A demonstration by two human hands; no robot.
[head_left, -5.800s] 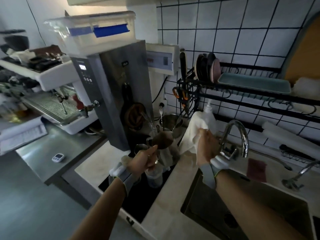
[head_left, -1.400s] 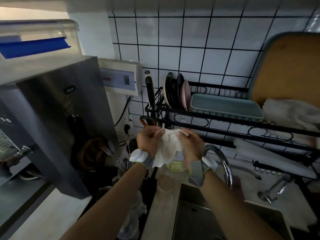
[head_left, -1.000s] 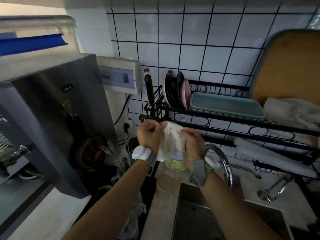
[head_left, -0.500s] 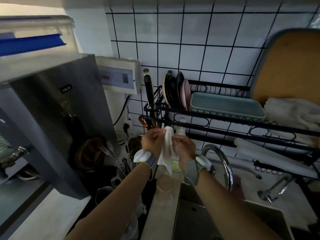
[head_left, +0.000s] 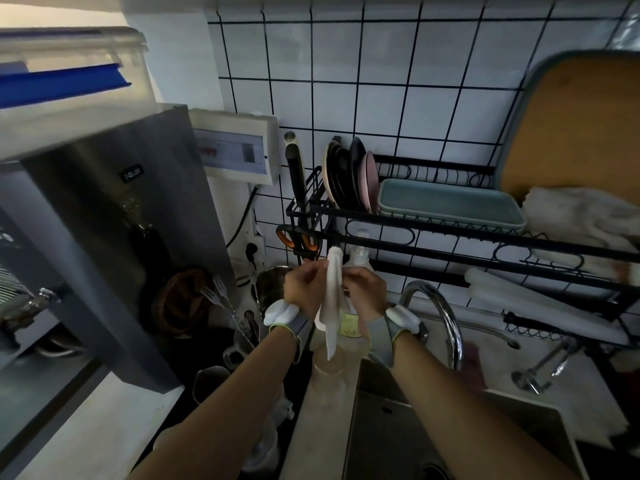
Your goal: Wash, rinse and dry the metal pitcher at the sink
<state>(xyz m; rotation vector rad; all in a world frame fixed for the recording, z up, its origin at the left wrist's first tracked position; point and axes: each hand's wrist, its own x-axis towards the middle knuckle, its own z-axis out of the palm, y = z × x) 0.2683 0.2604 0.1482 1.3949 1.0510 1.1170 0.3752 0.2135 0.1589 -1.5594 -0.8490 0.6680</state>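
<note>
Both your hands are up at the dish rack (head_left: 450, 233) now, the left hand (head_left: 304, 285) and right hand (head_left: 365, 289) each pinching the white cloth (head_left: 332, 299), which has gone from bunched to hanging long below the rack. The metal pitcher (head_left: 211, 382) sits low, left of it — drying looks finished.

At the centre of the frame, the left hand (head_left: 304, 285) and the right hand (head_left: 366, 289) are pinching a white cloth (head_left: 333, 299) between them, its tail hanging down above the sink (head_left: 388, 427). Just right of the hands a chrome faucet (head_left: 440, 313) is arching. Across the right half, a black dish rack (head_left: 433, 233) is holding upright plates (head_left: 353, 178) and a teal tray (head_left: 450, 206). At left, a steel machine (head_left: 114, 237) is standing.
</note>
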